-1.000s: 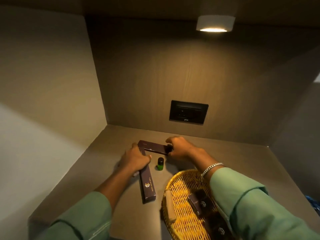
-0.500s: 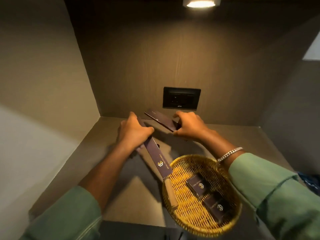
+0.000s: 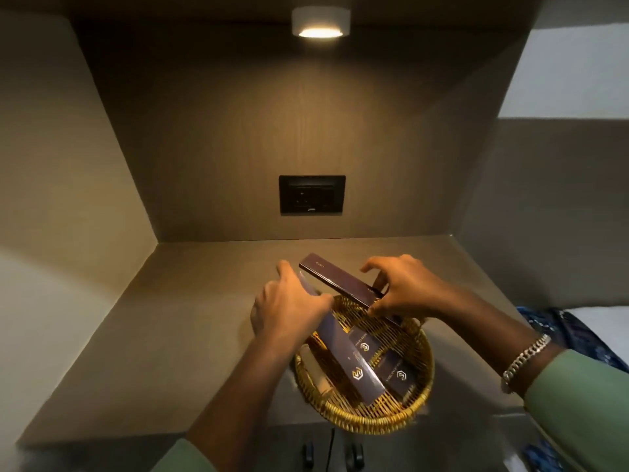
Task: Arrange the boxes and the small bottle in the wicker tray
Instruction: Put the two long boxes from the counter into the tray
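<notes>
A round wicker tray sits at the counter's front edge with two small dark boxes lying in it. My left hand grips a long dark box, whose lower end points down into the tray. My right hand holds a second long dark box by its right end, tilted above the tray's far rim. The small green bottle is hidden from view.
The brown counter lies in a recess with walls on the left, back and right. A black socket plate is set in the back wall. A ceiling lamp shines above. Cabinet handles show below the counter edge.
Both hands lifted the long boxes off the counter and carried them toward me over the tray. The left box's end now dips into the tray. The bottle has gone out of sight.
</notes>
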`<action>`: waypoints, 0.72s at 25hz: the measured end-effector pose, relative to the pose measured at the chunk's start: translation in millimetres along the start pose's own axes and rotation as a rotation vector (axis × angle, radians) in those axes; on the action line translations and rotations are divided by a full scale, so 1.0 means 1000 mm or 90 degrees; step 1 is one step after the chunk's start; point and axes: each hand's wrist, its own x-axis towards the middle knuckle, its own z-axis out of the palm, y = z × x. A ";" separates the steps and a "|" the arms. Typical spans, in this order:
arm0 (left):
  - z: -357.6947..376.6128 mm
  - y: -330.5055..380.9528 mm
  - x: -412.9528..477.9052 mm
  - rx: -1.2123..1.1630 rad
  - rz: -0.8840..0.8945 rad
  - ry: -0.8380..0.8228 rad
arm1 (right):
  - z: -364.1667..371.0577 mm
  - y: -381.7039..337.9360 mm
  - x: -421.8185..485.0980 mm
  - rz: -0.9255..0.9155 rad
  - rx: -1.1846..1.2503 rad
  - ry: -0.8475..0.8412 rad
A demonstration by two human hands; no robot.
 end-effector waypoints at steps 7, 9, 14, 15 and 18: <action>0.024 -0.023 -0.003 0.049 -0.030 -0.002 | 0.023 0.001 -0.008 -0.004 -0.149 0.007; 0.026 -0.029 -0.004 0.056 -0.022 -0.004 | 0.029 0.002 -0.010 -0.011 -0.189 -0.008; 0.021 -0.037 -0.006 0.096 -0.003 -0.001 | 0.039 0.002 -0.010 -0.012 -0.218 -0.027; 0.017 -0.037 -0.004 0.105 -0.007 -0.002 | 0.040 0.002 -0.010 -0.010 -0.221 -0.022; 0.005 -0.036 0.008 0.076 -0.004 0.017 | 0.041 0.003 -0.010 -0.005 -0.215 0.000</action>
